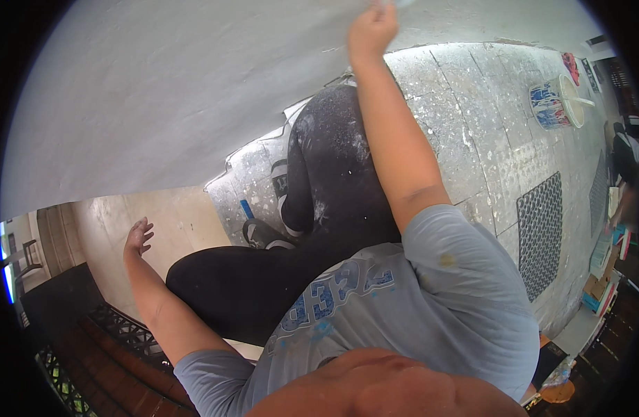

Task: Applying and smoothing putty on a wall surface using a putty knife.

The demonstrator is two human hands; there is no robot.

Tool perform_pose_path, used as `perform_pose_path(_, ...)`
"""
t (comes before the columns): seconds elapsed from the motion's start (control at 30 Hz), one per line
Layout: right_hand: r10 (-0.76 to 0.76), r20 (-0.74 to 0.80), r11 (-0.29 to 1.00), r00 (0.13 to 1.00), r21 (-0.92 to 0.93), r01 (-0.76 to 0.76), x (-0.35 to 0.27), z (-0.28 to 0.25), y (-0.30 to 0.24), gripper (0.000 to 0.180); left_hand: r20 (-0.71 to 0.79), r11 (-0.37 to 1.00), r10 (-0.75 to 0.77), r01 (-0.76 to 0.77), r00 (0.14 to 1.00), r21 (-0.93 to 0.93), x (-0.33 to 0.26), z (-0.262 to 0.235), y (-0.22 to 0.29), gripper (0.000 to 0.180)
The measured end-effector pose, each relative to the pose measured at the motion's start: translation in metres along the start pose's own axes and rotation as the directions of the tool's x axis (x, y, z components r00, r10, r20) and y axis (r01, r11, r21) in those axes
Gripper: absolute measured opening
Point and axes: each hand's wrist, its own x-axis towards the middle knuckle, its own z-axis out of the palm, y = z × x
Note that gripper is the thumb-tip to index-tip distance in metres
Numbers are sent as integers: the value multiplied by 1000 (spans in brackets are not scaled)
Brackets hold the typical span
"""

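Note:
My right hand (pixel 373 35) is raised at the top edge of the view, close to the pale grey wall (pixel 166 90). Its fingers are closed, and a small whitish bit shows beside them, too cut off to name. Low on the left, my left hand (pixel 140 237) hangs over the tan floor with its fingers apart and nothing in it. Below the wall, between my shoes and its base, lies a small blue strip (pixel 246 208).
A paint-smeared white bucket (pixel 547 106) with a stick-like handle stands at the far right, near a red cloth (pixel 571 68). A dark perforated mat (pixel 540 233) lies on the spattered tiles (pixel 465 118). Boxes (pixel 601 278) line the right edge. Dark lattice railing (pixel 121 330) runs lower left.

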Motion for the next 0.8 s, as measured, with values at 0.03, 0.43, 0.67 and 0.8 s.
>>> perform_pose_path(0.03, 234, -80, 972, 969, 52, -231, 2, -1, 2, 15, -75, 1000, -10, 10, 997, 7, 0, -1, -1, 69)
perform_pose_path(0.43, -160, 206, 985, 965, -33, 171, -2, 0, -1, 16, -77, 1000, -8, 7, 997, -9, -3, 1, -1, 68)
perform_pose_path(0.67, -189, 37, 982, 981, 33, 188, -6, -4, -7, 18, 7, 1000, 4, -4, 1000, 19, -1, -1, -2, 67)
perform_pose_path(0.8, -85, 193, 990, 978, -98, 105, -7, -18, 4, 7, 14, 1000, 5, -6, 1000, 28, 1, -2, -2, 67)
